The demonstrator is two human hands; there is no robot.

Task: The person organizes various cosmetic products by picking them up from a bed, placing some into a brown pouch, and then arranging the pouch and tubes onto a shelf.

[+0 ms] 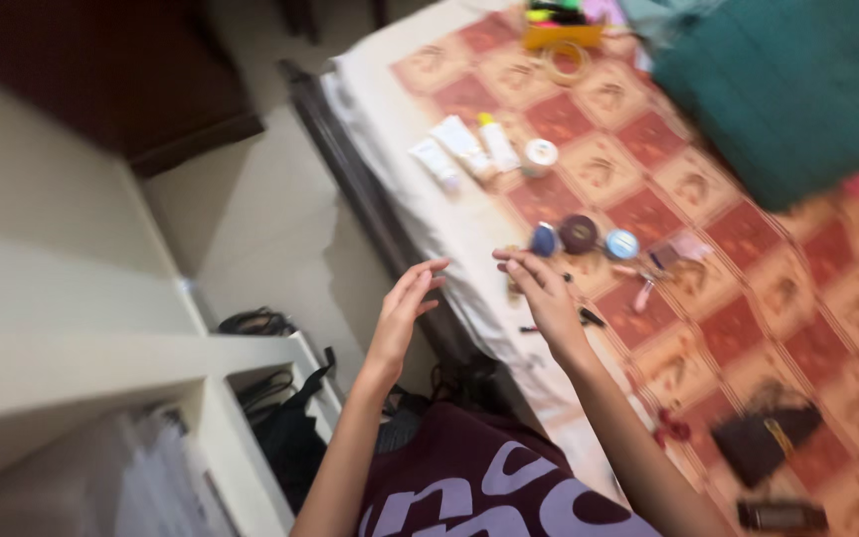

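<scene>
Two bare hands, left [400,316] and right [541,290], fingers spread, holding nothing; hovering beside round jars [579,235] on checked bedspread [748,288]; nothing picked up yet.

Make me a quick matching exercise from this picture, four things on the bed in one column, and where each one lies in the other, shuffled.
Things:
1. white tubes
2. teal blanket
3. black pouch
4. roll of tape

Places:
A. top right of the bed
B. near the bed's left edge, beyond the hands
C. just below the yellow box
D. lower right, on the checked sheet

Pairs: 1-B, 2-A, 3-D, 4-C
</scene>
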